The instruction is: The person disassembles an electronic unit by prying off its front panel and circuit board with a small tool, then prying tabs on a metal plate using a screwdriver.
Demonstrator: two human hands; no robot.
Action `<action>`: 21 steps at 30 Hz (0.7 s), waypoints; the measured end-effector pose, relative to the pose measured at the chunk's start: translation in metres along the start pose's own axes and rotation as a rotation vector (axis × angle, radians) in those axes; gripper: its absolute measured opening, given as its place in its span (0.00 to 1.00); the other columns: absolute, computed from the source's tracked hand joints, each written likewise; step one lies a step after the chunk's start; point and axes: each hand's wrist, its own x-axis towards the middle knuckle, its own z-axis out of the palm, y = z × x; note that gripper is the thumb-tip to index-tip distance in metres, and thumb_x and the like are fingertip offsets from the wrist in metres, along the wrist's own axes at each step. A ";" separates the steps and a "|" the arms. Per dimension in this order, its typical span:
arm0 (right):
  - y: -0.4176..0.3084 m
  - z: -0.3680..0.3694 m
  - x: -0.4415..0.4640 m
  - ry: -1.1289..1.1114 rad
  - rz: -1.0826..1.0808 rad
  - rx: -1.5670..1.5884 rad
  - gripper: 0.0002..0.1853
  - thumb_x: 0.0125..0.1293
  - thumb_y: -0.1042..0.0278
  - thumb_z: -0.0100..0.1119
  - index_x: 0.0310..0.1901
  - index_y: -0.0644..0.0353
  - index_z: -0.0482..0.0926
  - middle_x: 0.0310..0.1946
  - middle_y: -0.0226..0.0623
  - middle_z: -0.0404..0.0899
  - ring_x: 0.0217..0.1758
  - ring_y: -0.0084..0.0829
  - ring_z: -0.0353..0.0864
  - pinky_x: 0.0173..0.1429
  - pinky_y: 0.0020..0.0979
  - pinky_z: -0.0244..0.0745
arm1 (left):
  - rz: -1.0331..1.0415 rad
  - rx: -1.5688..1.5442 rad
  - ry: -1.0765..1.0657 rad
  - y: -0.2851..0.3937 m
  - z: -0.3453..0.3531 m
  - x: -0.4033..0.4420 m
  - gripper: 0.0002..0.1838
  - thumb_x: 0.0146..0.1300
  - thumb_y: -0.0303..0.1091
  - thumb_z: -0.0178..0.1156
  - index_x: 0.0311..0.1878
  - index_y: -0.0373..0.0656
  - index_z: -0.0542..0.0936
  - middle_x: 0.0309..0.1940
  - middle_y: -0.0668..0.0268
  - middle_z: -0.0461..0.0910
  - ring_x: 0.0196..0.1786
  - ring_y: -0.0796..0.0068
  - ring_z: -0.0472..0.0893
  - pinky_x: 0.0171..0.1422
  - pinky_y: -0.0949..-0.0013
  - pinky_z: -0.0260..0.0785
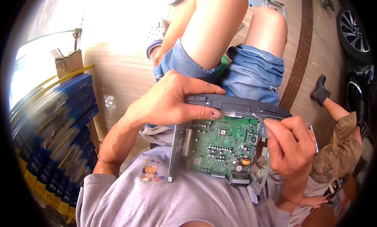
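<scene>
An opened electronic unit, like a car stereo, rests on my lap against my shirt. Its green circuit board (212, 138) faces up, with chips and a copper coil showing. A dark front panel (243, 105) runs along the side by my knees, and a metal side plate (178, 152) stands at the left. My left hand (167, 99) is closed around the panel's left part, thumb on the inner edge. In my right hand (288, 144) a thin metal tool (257, 117) is pinched, its tip near the panel's inner right edge. Its handle is hidden by the fingers.
A rack of blue and yellow packages (59, 140) stands close at the left, with a cardboard box (68, 64) above it. Another person in camouflage shorts (337, 152) sits at the right. Metal parts (271, 3) lie on the floor beyond my knees; a car wheel (353, 32) is at upper right.
</scene>
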 end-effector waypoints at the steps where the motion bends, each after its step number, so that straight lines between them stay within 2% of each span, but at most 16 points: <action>1: 0.000 -0.001 0.000 -0.004 0.013 0.000 0.13 0.57 0.80 0.70 0.45 0.63 0.87 0.29 0.37 0.77 0.25 0.33 0.77 0.28 0.31 0.68 | -0.014 -0.014 0.000 0.000 0.001 0.000 0.25 0.60 0.41 0.79 0.57 0.38 0.88 0.42 0.55 0.91 0.43 0.72 0.89 0.52 0.68 0.79; 4: -0.001 -0.004 0.001 -0.050 0.022 -0.017 0.18 0.51 0.80 0.71 0.47 0.63 0.87 0.32 0.35 0.76 0.26 0.32 0.81 0.27 0.34 0.74 | -0.039 -0.038 -0.001 0.001 0.001 0.000 0.25 0.60 0.41 0.79 0.57 0.38 0.88 0.42 0.56 0.91 0.44 0.74 0.88 0.52 0.68 0.79; 7: -0.005 0.000 -0.001 0.004 0.073 -0.001 0.12 0.58 0.82 0.70 0.44 0.63 0.87 0.31 0.38 0.76 0.25 0.32 0.75 0.29 0.32 0.69 | -0.045 -0.027 0.000 0.000 0.000 0.000 0.25 0.60 0.42 0.79 0.57 0.38 0.88 0.42 0.57 0.91 0.44 0.75 0.88 0.53 0.68 0.79; 14: -0.007 -0.002 -0.001 -0.001 0.103 0.010 0.12 0.58 0.82 0.69 0.45 0.64 0.87 0.32 0.39 0.76 0.27 0.33 0.76 0.31 0.32 0.70 | -0.059 -0.043 0.008 0.003 0.001 0.001 0.25 0.60 0.41 0.79 0.57 0.38 0.88 0.42 0.57 0.91 0.44 0.75 0.88 0.53 0.69 0.79; 21: -0.006 0.000 0.006 -0.046 0.029 -0.002 0.13 0.57 0.82 0.70 0.46 0.63 0.87 0.31 0.38 0.76 0.27 0.34 0.77 0.30 0.33 0.69 | -0.061 -0.033 0.010 0.004 0.001 -0.001 0.24 0.60 0.40 0.79 0.56 0.37 0.88 0.41 0.57 0.91 0.44 0.74 0.88 0.53 0.69 0.79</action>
